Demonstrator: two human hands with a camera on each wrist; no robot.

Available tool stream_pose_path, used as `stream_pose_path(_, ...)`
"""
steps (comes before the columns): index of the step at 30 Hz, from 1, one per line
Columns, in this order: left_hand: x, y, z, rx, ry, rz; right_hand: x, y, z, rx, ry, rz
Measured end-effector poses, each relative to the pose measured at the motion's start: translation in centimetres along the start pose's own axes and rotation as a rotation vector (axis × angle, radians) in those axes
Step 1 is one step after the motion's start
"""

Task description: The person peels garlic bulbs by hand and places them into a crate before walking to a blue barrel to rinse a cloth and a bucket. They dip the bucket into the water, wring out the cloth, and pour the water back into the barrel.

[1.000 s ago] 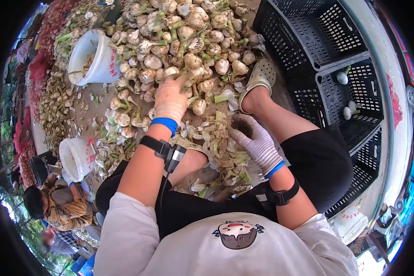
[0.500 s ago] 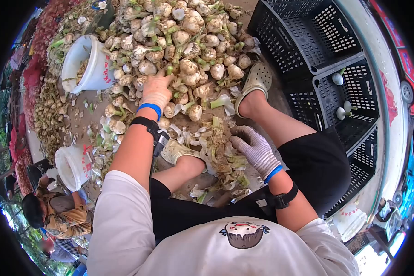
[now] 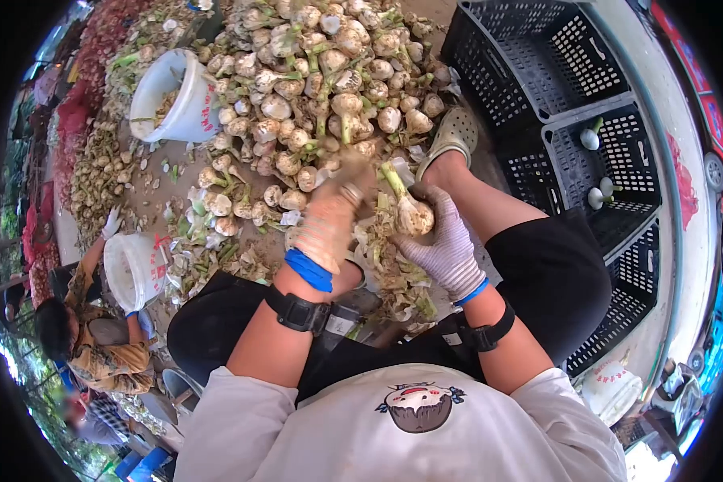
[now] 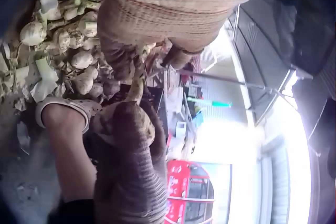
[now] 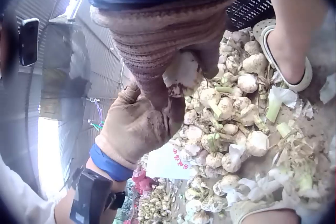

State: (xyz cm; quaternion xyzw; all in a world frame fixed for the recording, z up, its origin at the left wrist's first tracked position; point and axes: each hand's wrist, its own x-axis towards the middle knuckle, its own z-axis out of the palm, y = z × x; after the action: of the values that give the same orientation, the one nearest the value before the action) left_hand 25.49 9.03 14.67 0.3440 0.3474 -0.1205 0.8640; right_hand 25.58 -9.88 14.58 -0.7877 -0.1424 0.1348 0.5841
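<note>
One second ago the left hand (image 3: 329, 221) reached far into the garlic pile (image 3: 321, 72), its fingers on the bulbs. Now it has come back near the body, just beside the right hand (image 3: 442, 245). The right hand was resting low on the peel scraps (image 3: 394, 277) and held nothing; now it is raised and grips a garlic bulb (image 3: 414, 215) with its green stem pointing to the far left. The left hand's fingers (image 5: 131, 109) now meet the right hand at this bulb.
</note>
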Motion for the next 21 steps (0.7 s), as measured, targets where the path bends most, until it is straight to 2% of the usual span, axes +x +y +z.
stream_pose_path(2, -4.0, -1.6, 1.6, 0.705, -0.203, 0.602, -0.4, -1.1, -0.1, -0.069, -0.029, -0.06)
stream_pose_path(4, -6.5, -1.0, 2.6, 1.077, -0.286, 0.904, -0.8, -1.9, -0.1, -0.201, -0.034, -0.21)
stream_pose_path(5, -7.3, -0.6, 2.8, 1.276, -0.275, 0.855, -1.0, -2.1, -0.1, -0.207, -0.035, -0.238)
stream_pose_path(8, -7.4, -0.3, 1.7, 1.444, -0.374, 0.84, -1.3, -2.2, -0.3, -0.218, -0.043, -0.265)
stream_pose_path(9, -7.3, -0.6, 1.4, 1.303, -0.396, 0.805, -1.4, -1.9, -0.4, -0.217, -0.042, -0.266)
stream_pose_path(11, -7.7, -0.8, 1.3, 1.164, -0.415, 0.771, -1.4, -1.9, -0.7, 0.031, -0.171, -0.137)
stream_pose_path(12, -8.1, -0.7, 1.6, 1.297, -0.342, 0.85, -1.5, -2.5, -0.6, 0.031, -0.17, -0.139)
stream_pose_path(14, -8.2, -1.0, 1.8, 1.428, -0.266, 0.928, -1.7, -4.1, -0.5, 1.307, -0.101, 0.483)
stream_pose_path(16, -7.4, -2.0, 1.2, 1.446, -0.198, 1.049, -2.0, -3.9, -0.9, 1.288, -0.152, 0.439)
stream_pose_path(18, -6.9, -2.7, 0.8, 1.468, -0.2, 1.077, -2.4, -3.4, -0.3, 0.752, -0.151, 0.246)
stream_pose_path(19, -6.8, -3.0, 0.5, 1.476, -0.213, 1.069, -2.3, -3.5, -0.1, 0.632, -0.092, 0.262)
stream_pose_path(20, -7.1, -3.0, 0.8, 1.484, -0.227, 1.06, -2.2, -3.1, -0.4, 0.631, -0.092, 0.265)
stream_pose_path(21, -7.4, -2.9, 1.1, 1.498, -0.2, 1.082, -2.0, -2.3, -1.0, 0.809, -0.174, 0.451)
